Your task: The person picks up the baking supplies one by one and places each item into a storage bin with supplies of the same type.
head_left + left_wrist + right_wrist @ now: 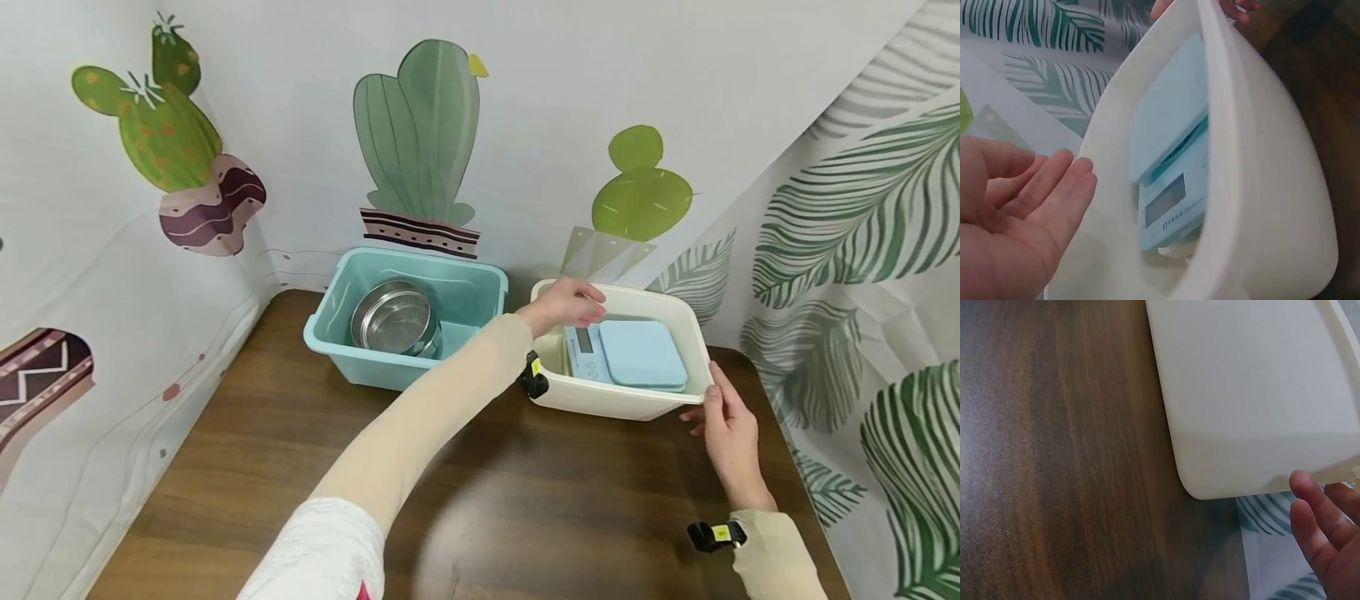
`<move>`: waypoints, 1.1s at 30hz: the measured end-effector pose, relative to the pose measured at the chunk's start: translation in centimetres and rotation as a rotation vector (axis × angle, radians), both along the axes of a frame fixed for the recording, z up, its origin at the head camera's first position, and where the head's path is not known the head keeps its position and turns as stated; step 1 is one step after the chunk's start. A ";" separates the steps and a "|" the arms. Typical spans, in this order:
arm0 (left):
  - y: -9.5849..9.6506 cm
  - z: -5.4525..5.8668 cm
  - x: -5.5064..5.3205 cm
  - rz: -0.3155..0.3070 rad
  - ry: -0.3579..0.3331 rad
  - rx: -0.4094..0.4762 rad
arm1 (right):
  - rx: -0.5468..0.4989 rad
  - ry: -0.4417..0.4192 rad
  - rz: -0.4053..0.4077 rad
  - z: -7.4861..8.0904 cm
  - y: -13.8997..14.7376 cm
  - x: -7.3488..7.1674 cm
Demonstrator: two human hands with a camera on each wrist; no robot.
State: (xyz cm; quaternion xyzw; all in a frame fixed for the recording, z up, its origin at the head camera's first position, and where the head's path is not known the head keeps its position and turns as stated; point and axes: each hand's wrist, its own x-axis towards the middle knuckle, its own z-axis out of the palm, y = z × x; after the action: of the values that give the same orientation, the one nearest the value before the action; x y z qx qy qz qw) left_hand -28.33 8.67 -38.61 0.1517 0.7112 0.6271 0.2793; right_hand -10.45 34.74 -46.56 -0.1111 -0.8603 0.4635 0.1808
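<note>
A pale blue digital kitchen scale [643, 353] lies inside a cream plastic bin [600, 403]; in the left wrist view its display [1166, 201] faces up. My left hand [568, 302] hovers above the bin's left end, fingers loosely bent and nothing in them, apart from the scale. At the bin's front right corner my right hand [729, 429] holds the rim, with some fingers tucked below it. The right wrist view shows those fingertips [1302, 482] right at the bin's outer wall. Under the scale a bit of something white [1175, 250] peeks out.
To the left, a teal bin [390, 369] contains round metal pans [393, 321]. Both bins stand at the back of a brown wooden table [525, 500], against a white cloth backdrop [540, 125] printed with cacti and leaves. My left forearm crosses in front of the teal bin.
</note>
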 end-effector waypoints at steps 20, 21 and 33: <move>-5.3 2.4 5.3 -0.116 0.113 0.063 | 0.182 -0.029 0.043 -1.2 1.7 0.4; -5.7 2.4 5.6 -0.132 0.148 0.043 | 0.200 -0.039 0.045 -1.1 1.7 0.4; -12.5 2.8 9.0 -0.127 0.444 -0.039 | 0.272 0.058 -0.116 -0.8 0.7 1.6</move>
State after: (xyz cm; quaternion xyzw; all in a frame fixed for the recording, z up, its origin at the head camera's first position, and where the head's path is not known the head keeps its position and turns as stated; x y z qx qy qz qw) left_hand -19.32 -3.88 -35.81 0.3251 0.7562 0.5455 0.1576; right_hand -8.89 35.43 -47.36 -0.1216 -0.9016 0.3346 0.2457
